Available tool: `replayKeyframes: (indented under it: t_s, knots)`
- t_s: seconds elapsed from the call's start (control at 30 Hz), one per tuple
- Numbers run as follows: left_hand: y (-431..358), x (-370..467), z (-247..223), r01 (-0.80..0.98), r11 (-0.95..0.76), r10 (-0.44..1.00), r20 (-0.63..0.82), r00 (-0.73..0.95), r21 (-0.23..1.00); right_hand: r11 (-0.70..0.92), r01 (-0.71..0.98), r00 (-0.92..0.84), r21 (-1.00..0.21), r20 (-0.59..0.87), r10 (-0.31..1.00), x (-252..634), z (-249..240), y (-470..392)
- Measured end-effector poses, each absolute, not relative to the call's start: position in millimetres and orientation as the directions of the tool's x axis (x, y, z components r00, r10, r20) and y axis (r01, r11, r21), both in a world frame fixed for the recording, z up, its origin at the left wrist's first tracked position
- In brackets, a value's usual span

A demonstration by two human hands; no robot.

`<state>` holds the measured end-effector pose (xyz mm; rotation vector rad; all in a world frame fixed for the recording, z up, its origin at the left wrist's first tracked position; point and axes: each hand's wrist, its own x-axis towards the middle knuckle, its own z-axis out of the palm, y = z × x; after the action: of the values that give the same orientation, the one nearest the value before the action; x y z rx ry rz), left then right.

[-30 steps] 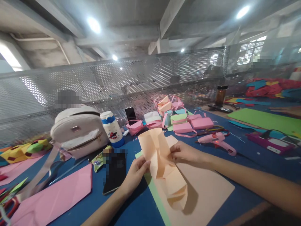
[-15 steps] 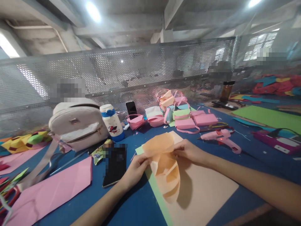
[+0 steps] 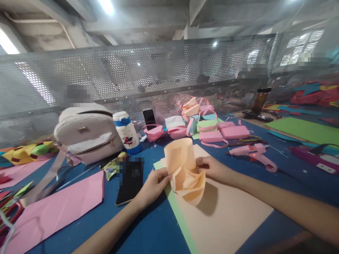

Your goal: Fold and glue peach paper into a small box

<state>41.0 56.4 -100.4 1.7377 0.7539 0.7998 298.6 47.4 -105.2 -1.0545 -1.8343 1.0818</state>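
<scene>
A folded sheet of pale orange paper point(image 3: 182, 162) is held between my two hands above the table, its upper part curling upright and its lower part creased and bulging. My left hand point(image 3: 156, 181) pinches its left edge between thumb and fingers. On the opposite edge, my right hand point(image 3: 208, 167) is closed, its fingertips partly behind the paper. Beneath lies a large flat peach sheet point(image 3: 227, 218), over a light green sheet point(image 3: 176, 211) whose left border shows. A pink glue gun point(image 3: 253, 151) rests to the right of my right hand.
Small paper bags point(image 3: 212, 135) in several colours stand at the back. Left are a white backpack point(image 3: 87, 130), a bottle point(image 3: 127, 134), a dark phone point(image 3: 129, 183) and pink paper point(image 3: 60, 208). A purple object point(image 3: 315, 158) lies right, before a perforated metal screen point(image 3: 164, 70).
The orange paper's upper part has tipped up from lying back, and its lower part has lifted and bunched. Both hands still grip its edges. The view has shifted slightly.
</scene>
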Motion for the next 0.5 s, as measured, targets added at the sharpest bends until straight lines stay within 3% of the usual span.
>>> replayKeyframes:
  t_s: [0.27, 0.5]
  knots:
    - [50.2, 47.9, -94.6, 0.052, -0.208, 0.819, 0.145, 0.555, 0.977, 0.229, 0.343, -0.263, -0.911, 0.142, 0.954, 300.4, -113.6, 50.1]
    - [55.6, 42.2, -97.1, 0.142, -0.272, 0.792, 0.137, 0.594, 0.952, 0.412, 0.369, -0.358, -0.833, 0.282, 0.89, 305.2, -110.4, 54.8]
